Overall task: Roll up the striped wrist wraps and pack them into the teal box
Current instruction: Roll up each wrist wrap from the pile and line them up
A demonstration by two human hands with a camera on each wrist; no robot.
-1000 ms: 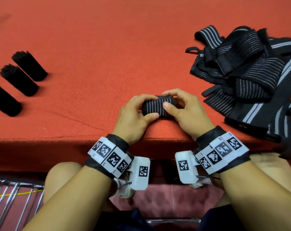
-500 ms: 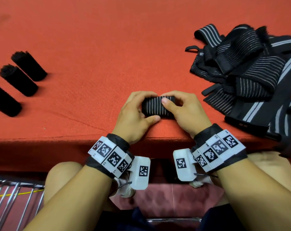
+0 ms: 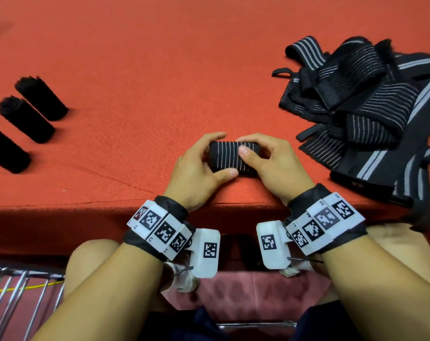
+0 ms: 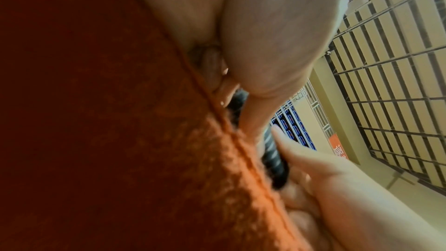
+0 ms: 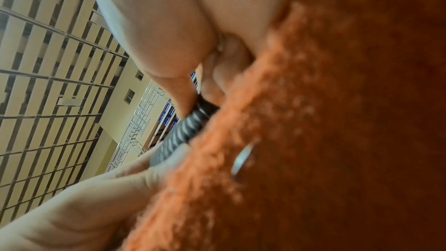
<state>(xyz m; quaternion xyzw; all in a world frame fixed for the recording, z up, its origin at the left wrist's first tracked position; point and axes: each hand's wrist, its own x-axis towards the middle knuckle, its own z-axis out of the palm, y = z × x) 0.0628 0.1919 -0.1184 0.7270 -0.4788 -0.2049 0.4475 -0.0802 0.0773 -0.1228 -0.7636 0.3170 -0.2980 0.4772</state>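
Both hands, left hand (image 3: 196,173) and right hand (image 3: 270,166), clasp striped roll (image 3: 230,158) at table edge (image 3: 86,203). We count three finished rolls (image 3: 27,119) far left — loose wraps (image 3: 361,112) remain right; teal box unseen, packing pending.

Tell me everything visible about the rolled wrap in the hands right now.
The black rolled wrist wrap with thin white stripes is a tight short cylinder of ribbed elastic fabric. It lies sideways on the red felt tabletop near its front edge. The left hand and right hand grip its two ends, thumbs pressed on its near side.
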